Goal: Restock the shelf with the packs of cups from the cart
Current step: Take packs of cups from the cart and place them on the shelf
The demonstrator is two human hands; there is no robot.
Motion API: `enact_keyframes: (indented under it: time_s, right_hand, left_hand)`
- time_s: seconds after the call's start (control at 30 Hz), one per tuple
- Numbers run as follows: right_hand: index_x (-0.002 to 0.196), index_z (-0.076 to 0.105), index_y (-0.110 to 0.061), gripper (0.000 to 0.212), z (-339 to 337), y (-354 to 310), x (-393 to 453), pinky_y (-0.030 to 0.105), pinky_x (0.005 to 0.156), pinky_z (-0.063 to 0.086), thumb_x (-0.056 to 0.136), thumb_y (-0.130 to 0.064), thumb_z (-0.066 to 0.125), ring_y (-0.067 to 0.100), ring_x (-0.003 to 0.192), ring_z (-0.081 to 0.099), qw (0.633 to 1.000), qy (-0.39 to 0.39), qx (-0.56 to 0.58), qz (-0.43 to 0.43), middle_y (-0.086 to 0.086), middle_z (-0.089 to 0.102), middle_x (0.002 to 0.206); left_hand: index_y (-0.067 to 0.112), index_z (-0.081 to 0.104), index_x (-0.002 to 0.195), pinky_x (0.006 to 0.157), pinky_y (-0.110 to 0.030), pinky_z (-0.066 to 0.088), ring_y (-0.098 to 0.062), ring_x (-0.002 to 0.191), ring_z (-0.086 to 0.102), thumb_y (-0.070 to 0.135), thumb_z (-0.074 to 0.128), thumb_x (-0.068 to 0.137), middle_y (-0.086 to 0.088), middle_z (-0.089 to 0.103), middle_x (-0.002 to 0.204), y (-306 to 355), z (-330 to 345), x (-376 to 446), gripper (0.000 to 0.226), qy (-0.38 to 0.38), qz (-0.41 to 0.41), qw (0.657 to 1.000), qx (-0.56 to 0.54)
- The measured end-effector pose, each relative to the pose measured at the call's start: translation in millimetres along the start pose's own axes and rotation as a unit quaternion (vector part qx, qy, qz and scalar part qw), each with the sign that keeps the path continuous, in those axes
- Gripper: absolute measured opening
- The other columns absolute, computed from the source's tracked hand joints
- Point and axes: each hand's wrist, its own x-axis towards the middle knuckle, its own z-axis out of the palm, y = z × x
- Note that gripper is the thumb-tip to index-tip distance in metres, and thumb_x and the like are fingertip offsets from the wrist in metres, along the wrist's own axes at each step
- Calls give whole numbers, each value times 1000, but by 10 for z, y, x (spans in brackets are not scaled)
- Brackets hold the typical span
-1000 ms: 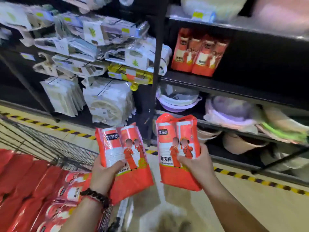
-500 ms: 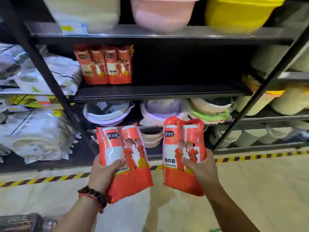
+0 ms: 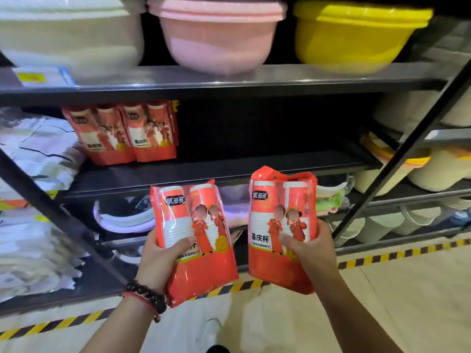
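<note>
My left hand (image 3: 159,261) grips one cup pack (image 3: 196,240); right hand (image 3: 307,250) grips another pack (image 3: 280,225), both below the shelf (image 3: 229,171) front edge.

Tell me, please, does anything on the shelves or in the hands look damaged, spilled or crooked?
Nothing is spilled or torn. The left hand and right hand each hold an intact pack of cups. The packs on the shelf lean slightly left, bunched at one end, with bare shelf to their right.

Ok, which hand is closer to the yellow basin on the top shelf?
Right. The right hand holds its pack below the yellow basin, slightly to its left; the left hand is farther left, under the pink basin.
</note>
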Motion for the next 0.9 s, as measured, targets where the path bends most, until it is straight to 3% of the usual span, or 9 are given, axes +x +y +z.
enact_keyframes:
  time_s: [0.13, 0.27, 0.43, 0.57, 0.77, 0.83, 0.9]
  right_hand:
    - [104, 53, -44, 72, 253, -276, 520, 27, 68, 52, 42, -50, 89, 5, 89, 69, 1000, 13, 4, -13, -15, 70, 99]
    - [104, 54, -44, 68, 535, -567, 966, 27, 69, 53, 47, -47, 91, 4, 85, 71, 999, 19, 8, -45, -14, 72, 96]
    - [103, 49, -47, 64, 854, -789, 1406, 25, 69, 51, 51, -50, 88, -4, 85, 67, 997, 22, -5, -78, -16, 67, 100]
    - [103, 48, -48, 68, 1037, -868, 1742, 25, 71, 49, 48, -57, 85, -6, 83, 66, 995, 30, -28, -91, -18, 66, 100]
    - [115, 53, -36, 81, 1202, -930, 2327, 45, 88, 57, 44, -55, 85, 12, 93, 70, 994, 47, -8, -103, -10, 69, 103]
    - [118, 54, -34, 82, 1239, -920, 2513, 47, 90, 58, 45, -56, 85, 13, 94, 70, 993, 43, -5, -106, -10, 70, 104]
    - [116, 55, -36, 79, 1276, -873, 2677, 46, 89, 58, 46, -56, 85, 11, 93, 70, 993, 39, 4, -108, -10, 70, 103]
  left_hand:
    - [24, 62, 118, 81, -54, 59, -32, 93, 74, 36, 90, 48, -8, 75, 107, 124, 129, 757, 76, -11, 3, 1000, -16]
    - [19, 57, 124, 87, -57, 56, -31, 99, 72, 36, 91, 47, -9, 73, 113, 303, 174, 1453, 86, -20, 20, 1000, 1]
    - [32, 55, 111, 73, -31, 56, -11, 90, 73, 39, 91, 38, 0, 72, 108, 589, 329, 2071, 82, -10, 67, 998, 11]
    - [35, 53, 109, 69, -25, 55, -6, 86, 72, 38, 92, 39, 2, 71, 106, 696, 440, 2440, 80, -19, 82, 996, 27]
    - [22, 51, 97, 59, -16, 53, -2, 74, 69, 22, 94, 49, -1, 69, 96, 701, 650, 2876, 65, 9, 99, 991, 86]
    - [14, 59, 100, 58, -16, 52, -4, 75, 71, 24, 96, 52, -2, 73, 92, 669, 693, 3035, 63, 12, 95, 989, 111]
    - [2, 63, 101, 53, -9, 48, 4, 64, 68, 31, 96, 51, 9, 74, 74, 645, 740, 3185, 66, 11, 99, 984, 145]
